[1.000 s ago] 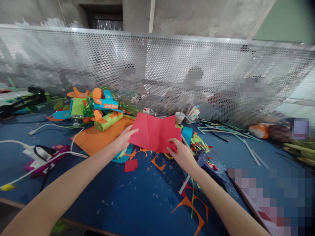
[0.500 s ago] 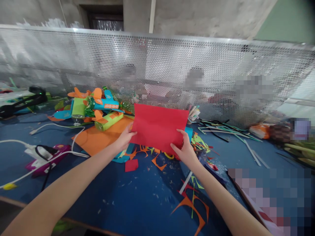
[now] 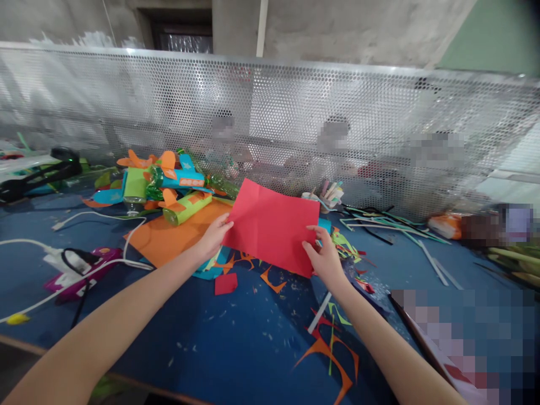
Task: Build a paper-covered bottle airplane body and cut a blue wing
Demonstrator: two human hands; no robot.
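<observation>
A sheet of red paper (image 3: 274,228) is raised over the table in front of me, tilted with its right side lower. My left hand (image 3: 215,235) pinches its left edge between thumb and fingers. At the right edge is my right hand (image 3: 327,259), its thumb and index finger spaced apart over the front of the sheet; its other fingers are partly hidden. A small red paper piece (image 3: 226,284) and curved orange paper scraps (image 3: 273,280) lie below the sheet. Behind my left hand, a large orange sheet (image 3: 162,239) rests on the table.
Bottle planes with coloured paper wings (image 3: 181,177) stand at the back left. A purple power strip (image 3: 86,275) with white cables lies at left. Markers in a cup (image 3: 331,194), straws (image 3: 392,222) and paper cuttings (image 3: 331,354) are on the right. A perforated metal screen (image 3: 274,112) borders the back.
The red sheet has turned clockwise, its upper left corner shifting right and its lower right corner dropping. My right hand has moved slightly right; the left hand has barely moved.
</observation>
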